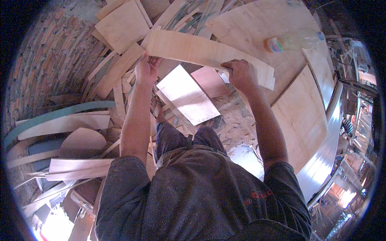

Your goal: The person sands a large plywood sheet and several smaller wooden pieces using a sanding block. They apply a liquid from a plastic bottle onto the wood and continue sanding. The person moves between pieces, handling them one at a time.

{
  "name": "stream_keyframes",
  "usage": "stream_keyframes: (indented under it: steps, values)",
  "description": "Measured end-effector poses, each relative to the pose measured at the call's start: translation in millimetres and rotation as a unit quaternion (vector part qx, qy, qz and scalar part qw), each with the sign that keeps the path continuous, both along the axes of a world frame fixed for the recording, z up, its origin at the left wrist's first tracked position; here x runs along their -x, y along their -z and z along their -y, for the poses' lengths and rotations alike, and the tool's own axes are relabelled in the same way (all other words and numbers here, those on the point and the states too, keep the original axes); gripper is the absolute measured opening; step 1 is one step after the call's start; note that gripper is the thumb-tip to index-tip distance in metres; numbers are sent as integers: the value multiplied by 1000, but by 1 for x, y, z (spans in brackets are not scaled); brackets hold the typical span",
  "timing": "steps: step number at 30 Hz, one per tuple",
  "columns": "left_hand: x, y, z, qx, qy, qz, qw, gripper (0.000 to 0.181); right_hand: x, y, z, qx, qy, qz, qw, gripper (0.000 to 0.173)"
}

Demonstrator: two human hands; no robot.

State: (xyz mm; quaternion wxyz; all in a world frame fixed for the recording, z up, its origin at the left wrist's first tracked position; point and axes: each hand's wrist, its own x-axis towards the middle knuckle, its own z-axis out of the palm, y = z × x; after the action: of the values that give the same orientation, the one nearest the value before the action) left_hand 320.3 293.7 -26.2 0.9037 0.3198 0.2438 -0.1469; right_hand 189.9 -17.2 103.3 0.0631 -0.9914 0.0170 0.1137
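Observation:
A long plywood strip (193,46) spans the space in front of me, with a small notch at its right end. Its left end rests in my left hand (147,67), the thumb up against the near edge and the other fingers partly under the board. Closer to the other end, my right hand (242,72) grips the near edge with curled fingers. Below the strip, a flat rectangular panel (188,95) catches bright light near my feet. A pinkish panel (209,81) lies just beyond it, partly covered.
On a large plywood sheet (241,21) at the right lies a plastic bottle (295,40). Another board (301,120) sits nearer. Wood offcuts (123,27) are piled at upper left, by a brick wall (42,57). Curved boards (64,125) stack at left; debris covers the floor (235,120).

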Motion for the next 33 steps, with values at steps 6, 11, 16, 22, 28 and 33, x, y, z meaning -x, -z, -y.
stream_keyframes:
  steps: [6,11,16,22,28,33]
  values:
    - [-4,-10,4,1,0,21,1000,28,28,-17,-11,-93,29,-52,994,26]
    - [-39,27,-21,-196,111,167,960,30,62,-27,44,-275,233,101,927,31]
    - [-68,44,-35,10,84,96,992,33,55,-7,87,-203,258,176,928,26]
    - [-84,31,-20,14,73,26,997,34,36,14,71,-34,77,151,985,31]
    - [-77,24,-12,-54,65,52,995,38,26,2,68,14,101,135,986,31]
    - [-76,23,-11,-52,65,29,996,37,20,13,75,25,111,126,986,33]
